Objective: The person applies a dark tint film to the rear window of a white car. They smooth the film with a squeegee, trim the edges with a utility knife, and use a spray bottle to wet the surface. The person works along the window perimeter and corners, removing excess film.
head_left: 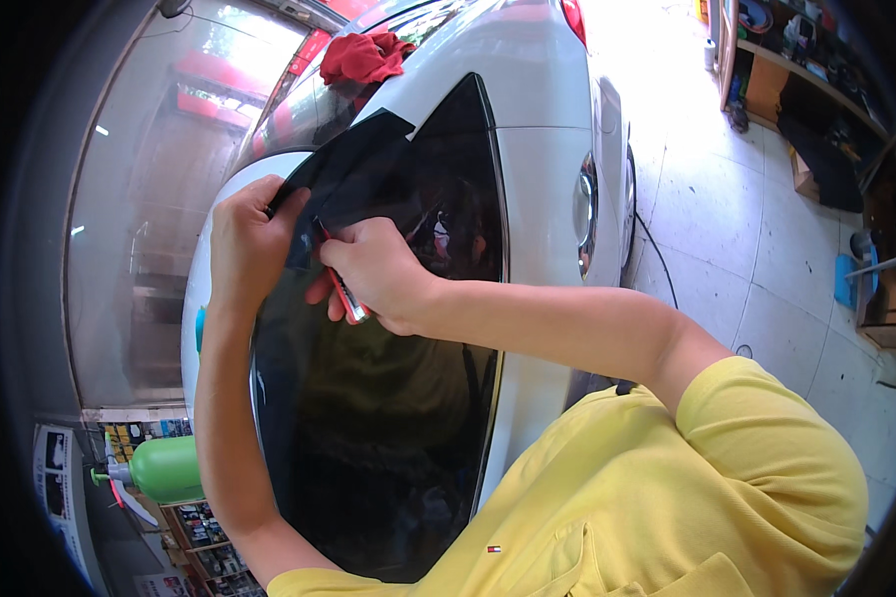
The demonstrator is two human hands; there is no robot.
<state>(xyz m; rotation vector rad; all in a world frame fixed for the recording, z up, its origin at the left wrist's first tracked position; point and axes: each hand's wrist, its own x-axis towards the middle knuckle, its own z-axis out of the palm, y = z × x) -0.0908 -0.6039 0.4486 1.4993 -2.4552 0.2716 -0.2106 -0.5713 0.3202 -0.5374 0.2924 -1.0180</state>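
A white car (543, 169) fills the middle of the head view, with a dark tinted side window (388, 418) below my hands. A sheet of dark tint film (368, 174) lies over the upper part of the glass. My left hand (247, 239) pinches the film's left edge against the window frame. My right hand (373, 269) is closed around a small red and white cutter (349, 301) and presses against the film beside the left hand. My yellow sleeve fills the lower right.
A red cloth (363, 55) lies bunched on the car near the rear glass. A green spray bottle (164, 470) stands at the lower left by a glass shop front (139, 219). Shelves (816, 90) with clutter line the far right over a tiled floor (757, 249).
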